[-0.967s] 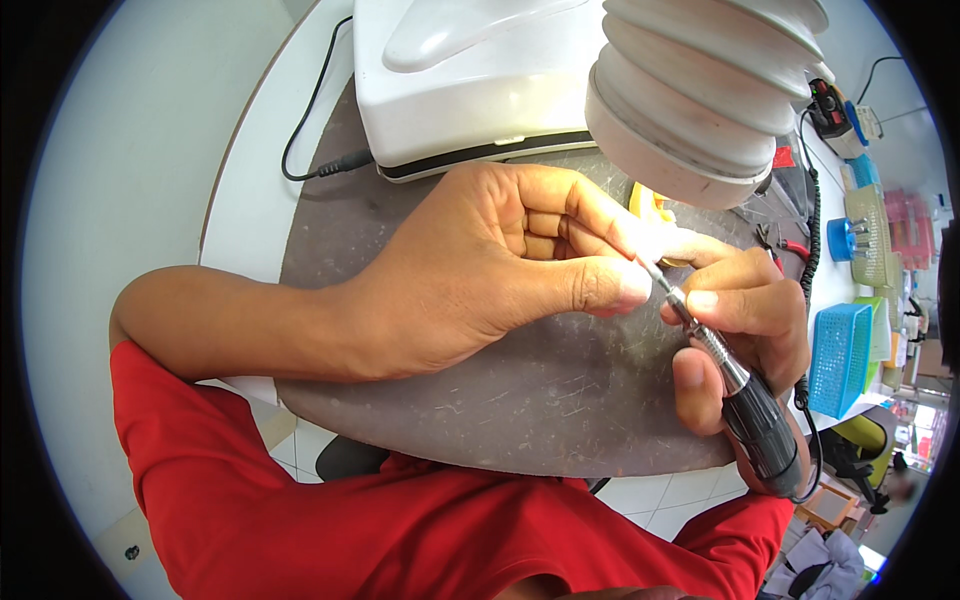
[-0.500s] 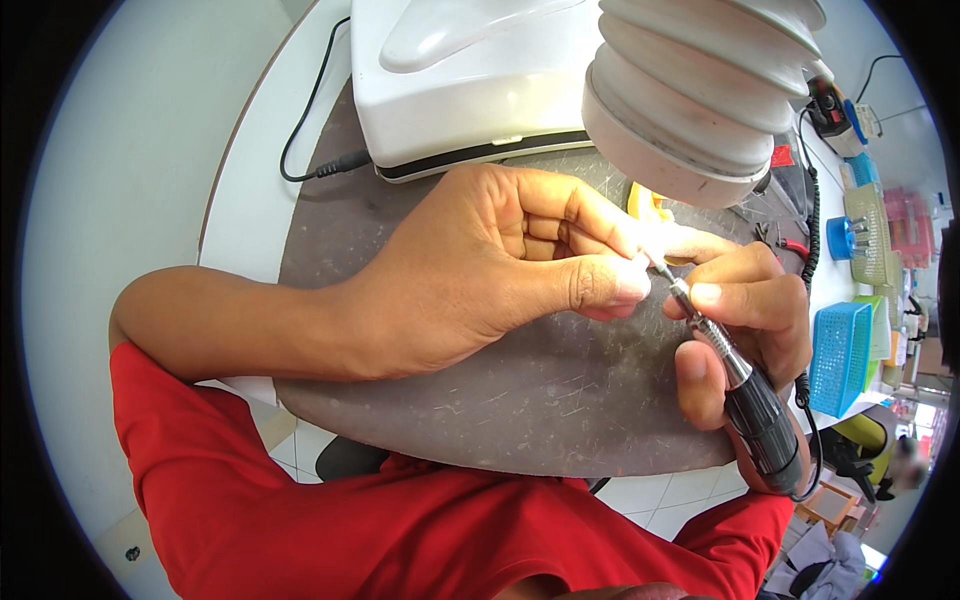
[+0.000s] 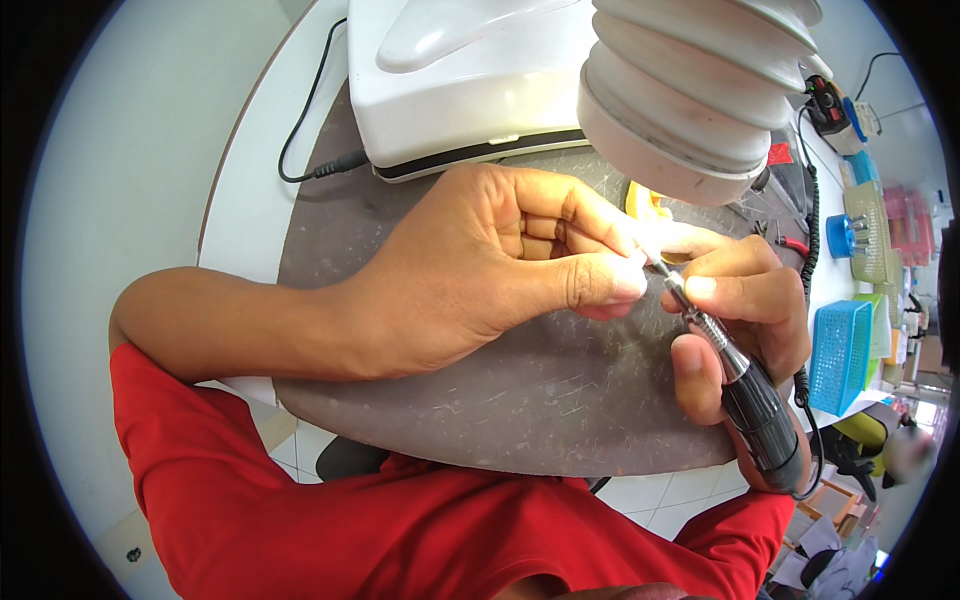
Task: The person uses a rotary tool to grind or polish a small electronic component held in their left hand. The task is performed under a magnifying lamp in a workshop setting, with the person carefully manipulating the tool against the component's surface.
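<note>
In my right hand (image 3: pixel 745 295) is a rotary handpiece (image 3: pixel 745 385), black at the grip with a silver nose. It slants up and left, its thin bit meeting the fingertips of my left hand (image 3: pixel 500 255). That left hand is closed in a pinch between thumb and index finger. Whatever sits in the pinch is tiny, bright with glare and mostly covered by the fingers. Behind the fingertips stands a yellow piece (image 3: pixel 645 203), partly hidden. A white ribbed hose with a wide nozzle (image 3: pixel 670 150) hangs just above both hands.
A white machine (image 3: pixel 470 90) with a black cable (image 3: pixel 297 125) stands on the grey scratched worktop (image 3: pixel 480 420). To the right are red-handled pliers (image 3: pixel 793 244), a blue holder (image 3: pixel 838 236), a light-blue basket (image 3: pixel 840 355) and a coiled black cord (image 3: pixel 813 190). A blurred person is at far right.
My hands and the handpiece keep nearly the same pose, with only a slight shift of the handpiece leftward. The blurred person at far right has moved a little.
</note>
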Demonstrator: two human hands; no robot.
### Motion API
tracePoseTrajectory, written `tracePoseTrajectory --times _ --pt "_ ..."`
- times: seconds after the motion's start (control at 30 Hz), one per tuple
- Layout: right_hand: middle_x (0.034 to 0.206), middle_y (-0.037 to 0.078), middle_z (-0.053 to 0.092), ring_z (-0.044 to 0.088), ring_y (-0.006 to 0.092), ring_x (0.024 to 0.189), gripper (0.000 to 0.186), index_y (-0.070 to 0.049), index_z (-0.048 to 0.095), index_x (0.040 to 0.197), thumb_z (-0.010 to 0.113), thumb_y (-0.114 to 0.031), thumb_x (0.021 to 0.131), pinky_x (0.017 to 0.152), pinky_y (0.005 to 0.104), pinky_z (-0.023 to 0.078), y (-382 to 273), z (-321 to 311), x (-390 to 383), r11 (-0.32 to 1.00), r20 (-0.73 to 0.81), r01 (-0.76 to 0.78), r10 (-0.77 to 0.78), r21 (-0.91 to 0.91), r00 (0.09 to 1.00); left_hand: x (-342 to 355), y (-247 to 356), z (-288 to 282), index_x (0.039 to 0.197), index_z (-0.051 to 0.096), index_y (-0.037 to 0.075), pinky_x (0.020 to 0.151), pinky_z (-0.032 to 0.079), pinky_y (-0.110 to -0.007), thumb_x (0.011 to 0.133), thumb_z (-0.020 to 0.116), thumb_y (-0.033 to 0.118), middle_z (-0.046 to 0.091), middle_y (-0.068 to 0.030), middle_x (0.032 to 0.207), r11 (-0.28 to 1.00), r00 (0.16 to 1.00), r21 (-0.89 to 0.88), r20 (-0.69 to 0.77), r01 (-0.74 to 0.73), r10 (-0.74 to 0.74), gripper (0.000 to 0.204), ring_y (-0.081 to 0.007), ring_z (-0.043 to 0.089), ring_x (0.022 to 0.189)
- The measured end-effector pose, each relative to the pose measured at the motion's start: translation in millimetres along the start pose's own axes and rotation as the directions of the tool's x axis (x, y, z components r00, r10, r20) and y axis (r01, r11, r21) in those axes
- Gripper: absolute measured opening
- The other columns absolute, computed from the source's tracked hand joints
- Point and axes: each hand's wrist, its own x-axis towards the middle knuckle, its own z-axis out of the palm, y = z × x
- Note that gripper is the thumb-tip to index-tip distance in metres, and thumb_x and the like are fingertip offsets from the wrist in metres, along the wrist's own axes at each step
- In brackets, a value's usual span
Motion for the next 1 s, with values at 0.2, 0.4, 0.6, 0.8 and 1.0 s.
tracePoseTrajectory --times 0.2,0.4,0.6,0.8,1.0 --pt "0.083 0.012 0.054 0.057 0.0214 0.077 0.029 -0.005 0.048 0.103 0.063 -0.02 0.082 0.085 0.0427 0.047 0.8 0.7 -0.8 1.0 0.0 -0.01 0.01 -0.018 1.0 -0.3 0.3 -0.7 0.098 0.059 -0.001 0.08 0.054 -0.03 0.084 0.064 0.002 0.064 -0.0101 0.095 1.0 1.0 0.015 -0.003 0.005 -0.005 0.015 -0.0152 0.062 0.089" --pt "0.083 0.011 0.053 0.058 0.0239 0.08 0.028 -0.005 0.048 0.103 0.062 -0.02 0.083 0.084 0.0412 0.046 -3.1 -0.1 -1.9 0.999 -0.009 -0.037 0.037 -0.032 0.999 -0.1 0.3 0.5 0.097 0.059 -0.001 0.078 0.053 -0.029 0.083 0.064 0.002 0.064 -0.01 0.094 1.0 1.0 0.004 -0.002 0.006 -0.006 0.015 -0.0151 0.063 0.087" --pt "0.082 0.011 0.053 0.058 0.0235 0.08 0.029 -0.004 0.049 0.102 0.063 -0.02 0.083 0.084 0.0435 0.047 -3.0 2.0 -2.1 0.998 -0.031 -0.055 0.055 -0.015 0.998 -0.4 -0.6 0.5 0.097 0.06 -0.002 0.078 0.053 -0.029 0.084 0.062 0.001 0.064 -0.0105 0.093 1.0 1.0 -0.001 -0.004 0.003 -0.003 0.013 -0.0156 0.063 0.085" --pt "0.081 0.011 0.053 0.058 0.0226 0.079 0.028 -0.003 0.049 0.101 0.063 -0.019 0.082 0.086 0.0455 0.047 -0.5 1.9 -2.1 0.999 -0.037 -0.033 0.032 -0.005 0.999 -0.3 -0.5 0.5 0.097 0.059 -0.002 0.078 0.053 -0.03 0.084 0.061 0.001 0.064 -0.011 0.094 1.0 1.0 0.002 -0.002 -0.003 0.003 0.013 -0.016 0.063 0.086" --pt "0.081 0.012 0.053 0.058 0.0248 0.083 0.029 -0.001 0.049 0.101 0.063 -0.018 0.082 0.084 0.0409 0.047 0.7 1.5 -0.4 1.0 -0.034 -0.009 0.009 -0.012 0.999 -0.5 -0.8 0.2 0.098 0.059 -0.002 0.08 0.054 -0.032 0.085 0.061 0.0 0.064 -0.0111 0.095 1.0 1.0 -0.001 -0.006 -0.004 0.004 0.013 -0.0167 0.063 0.089"
